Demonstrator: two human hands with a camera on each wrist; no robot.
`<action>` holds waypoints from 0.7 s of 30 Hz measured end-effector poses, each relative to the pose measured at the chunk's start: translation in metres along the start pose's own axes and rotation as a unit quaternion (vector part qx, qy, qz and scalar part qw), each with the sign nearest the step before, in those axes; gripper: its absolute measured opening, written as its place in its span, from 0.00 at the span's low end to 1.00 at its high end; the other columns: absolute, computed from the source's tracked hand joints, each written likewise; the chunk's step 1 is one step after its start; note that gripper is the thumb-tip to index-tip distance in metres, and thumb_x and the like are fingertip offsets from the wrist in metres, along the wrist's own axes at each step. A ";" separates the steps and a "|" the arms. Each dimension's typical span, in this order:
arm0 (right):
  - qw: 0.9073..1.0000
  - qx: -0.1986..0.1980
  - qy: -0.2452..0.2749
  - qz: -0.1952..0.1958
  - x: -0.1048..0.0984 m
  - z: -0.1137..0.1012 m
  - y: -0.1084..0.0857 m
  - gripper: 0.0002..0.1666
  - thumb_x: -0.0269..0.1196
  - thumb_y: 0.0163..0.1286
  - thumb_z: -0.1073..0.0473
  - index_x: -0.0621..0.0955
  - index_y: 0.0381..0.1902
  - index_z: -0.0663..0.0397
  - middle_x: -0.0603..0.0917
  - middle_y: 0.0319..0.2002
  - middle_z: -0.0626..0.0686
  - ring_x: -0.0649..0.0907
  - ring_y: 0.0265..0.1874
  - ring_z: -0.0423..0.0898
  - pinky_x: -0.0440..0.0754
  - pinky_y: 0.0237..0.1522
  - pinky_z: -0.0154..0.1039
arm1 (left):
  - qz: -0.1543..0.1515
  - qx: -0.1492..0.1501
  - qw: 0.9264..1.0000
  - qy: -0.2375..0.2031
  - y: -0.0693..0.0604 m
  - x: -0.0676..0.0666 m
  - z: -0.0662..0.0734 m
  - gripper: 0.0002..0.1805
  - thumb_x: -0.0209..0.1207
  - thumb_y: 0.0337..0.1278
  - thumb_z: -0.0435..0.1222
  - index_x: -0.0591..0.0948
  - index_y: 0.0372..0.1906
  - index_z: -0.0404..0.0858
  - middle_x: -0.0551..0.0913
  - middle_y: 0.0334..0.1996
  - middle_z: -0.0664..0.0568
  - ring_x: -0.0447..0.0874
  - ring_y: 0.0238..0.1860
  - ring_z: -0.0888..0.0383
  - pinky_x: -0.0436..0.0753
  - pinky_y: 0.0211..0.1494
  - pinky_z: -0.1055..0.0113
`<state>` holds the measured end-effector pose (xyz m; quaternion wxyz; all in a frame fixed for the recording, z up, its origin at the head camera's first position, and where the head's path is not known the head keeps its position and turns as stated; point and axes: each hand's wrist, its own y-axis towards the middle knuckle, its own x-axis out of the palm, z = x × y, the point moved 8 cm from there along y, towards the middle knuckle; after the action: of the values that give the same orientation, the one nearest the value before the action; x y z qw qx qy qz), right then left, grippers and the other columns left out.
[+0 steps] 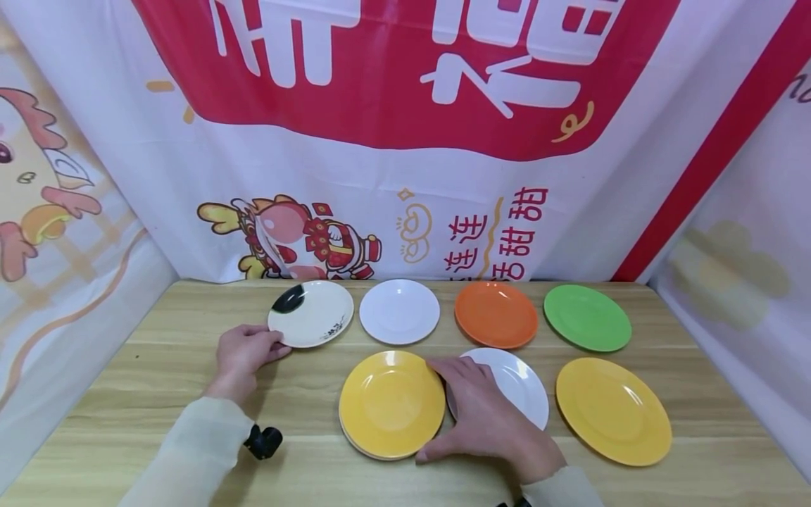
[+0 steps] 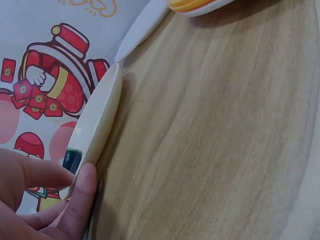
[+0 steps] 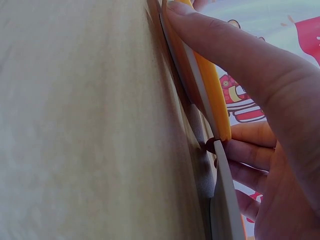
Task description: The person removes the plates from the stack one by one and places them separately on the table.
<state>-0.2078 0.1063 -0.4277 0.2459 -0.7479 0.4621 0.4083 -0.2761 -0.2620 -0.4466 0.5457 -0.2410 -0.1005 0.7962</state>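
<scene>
At the back left lies a cream plate (image 1: 319,320) with a dark green patch and small dark marks. My left hand (image 1: 246,352) pinches its near left rim between thumb and finger, as the left wrist view also shows (image 2: 92,127). A stack of plates with a yellow one on top (image 1: 391,403) sits at the front middle. Around the right side of this stack my right hand (image 1: 481,408) grips, thumb at the near rim and fingers at the far right. Partly hidden behind that hand is a white plate (image 1: 522,384), close against the stack.
A white plate (image 1: 399,312), an orange plate (image 1: 496,315) and a green plate (image 1: 587,317) line the back of the wooden table (image 1: 304,451). Another yellow plate (image 1: 613,412) lies at the front right. Printed cloth (image 1: 393,134) hangs behind and at both sides.
</scene>
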 end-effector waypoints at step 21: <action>1.000 0.002 0.000 0.002 -0.001 -0.001 0.000 0.77 0.86 0.33 0.23 0.71 0.79 0.47 0.79 0.71 0.47 0.73 0.72 0.48 0.66 0.79 0.59 | 0.030 0.008 1.000 0.005 -0.001 -0.007 0.002 0.28 0.42 0.87 0.38 0.65 0.79 0.27 0.83 0.52 0.39 0.91 0.31 0.63 0.93 0.44 0.67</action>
<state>-0.2072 0.1055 -0.4265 0.2465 -0.7467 0.4640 0.4077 -0.2741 -0.2680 -0.4424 0.5242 -0.2429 -0.0841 0.8119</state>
